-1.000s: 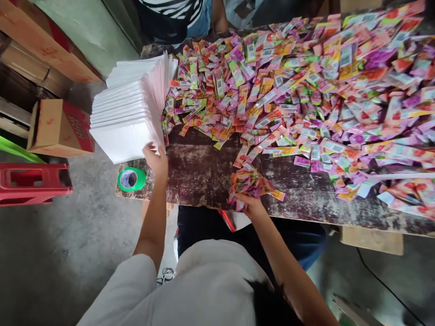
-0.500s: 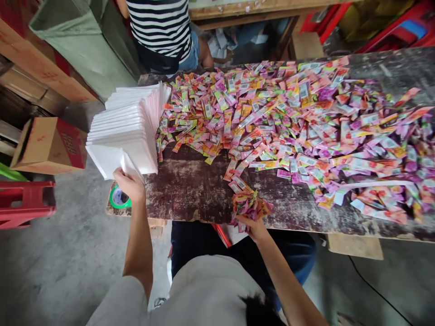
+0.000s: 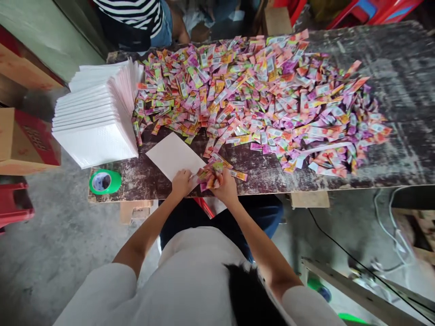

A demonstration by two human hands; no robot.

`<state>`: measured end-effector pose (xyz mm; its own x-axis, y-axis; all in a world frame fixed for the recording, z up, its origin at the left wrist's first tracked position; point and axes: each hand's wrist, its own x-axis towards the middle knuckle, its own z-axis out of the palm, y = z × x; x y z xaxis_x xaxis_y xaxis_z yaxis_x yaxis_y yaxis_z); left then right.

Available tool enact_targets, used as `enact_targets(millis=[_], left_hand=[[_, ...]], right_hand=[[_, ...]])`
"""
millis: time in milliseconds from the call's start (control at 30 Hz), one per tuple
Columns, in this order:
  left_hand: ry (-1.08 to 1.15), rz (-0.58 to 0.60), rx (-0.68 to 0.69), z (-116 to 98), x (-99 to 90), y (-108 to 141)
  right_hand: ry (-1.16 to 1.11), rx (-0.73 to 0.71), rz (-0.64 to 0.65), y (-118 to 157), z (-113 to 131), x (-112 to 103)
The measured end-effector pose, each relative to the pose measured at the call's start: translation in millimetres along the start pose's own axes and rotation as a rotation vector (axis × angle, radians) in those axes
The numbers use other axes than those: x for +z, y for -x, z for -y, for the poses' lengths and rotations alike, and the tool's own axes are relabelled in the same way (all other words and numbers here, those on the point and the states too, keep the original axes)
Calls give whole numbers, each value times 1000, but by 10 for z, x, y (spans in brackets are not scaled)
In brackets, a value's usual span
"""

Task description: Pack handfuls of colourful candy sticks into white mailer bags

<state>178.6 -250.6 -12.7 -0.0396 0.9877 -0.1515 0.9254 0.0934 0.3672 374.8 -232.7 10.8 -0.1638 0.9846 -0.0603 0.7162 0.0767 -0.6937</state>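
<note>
Along the near edge of the table (image 3: 401,95), the left hand (image 3: 182,182) grips a white envelope (image 3: 175,155) by its near side; just beside it, the right hand (image 3: 226,184) clutches bunched colourful packets (image 3: 211,176). An envelope stack (image 3: 97,140) stands at the left edge.

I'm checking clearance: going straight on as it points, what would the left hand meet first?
Probably the bunch of printed packets in the right hand, just ahead, though depth is unclear.
</note>
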Motion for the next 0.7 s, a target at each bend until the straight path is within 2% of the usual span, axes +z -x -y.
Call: enact_targets(millis=[100,233,300,400,467,600,700], left_hand=[[241,-25,-76,92,-38,-95],[584,-26,-282,120,-123,-238],[605,-74,-215,65,-196,-252],[480,-188,9,-32,-306,-175],[370,-212,74,-62,-340,-83],[296,-163,21,-83,-291,73],[427,-148,-80,-137,-258,68]], right_hand=[[292,-135,9,37,119,98],[526,-301,213,60,132,248],[568,-339,276,-1,142,239],[547,-197,353,-245,195,126],[494,-56,421,-466,228,41],[463,124,500,-778,260,-18],[473,179,467,-754,321,39]])
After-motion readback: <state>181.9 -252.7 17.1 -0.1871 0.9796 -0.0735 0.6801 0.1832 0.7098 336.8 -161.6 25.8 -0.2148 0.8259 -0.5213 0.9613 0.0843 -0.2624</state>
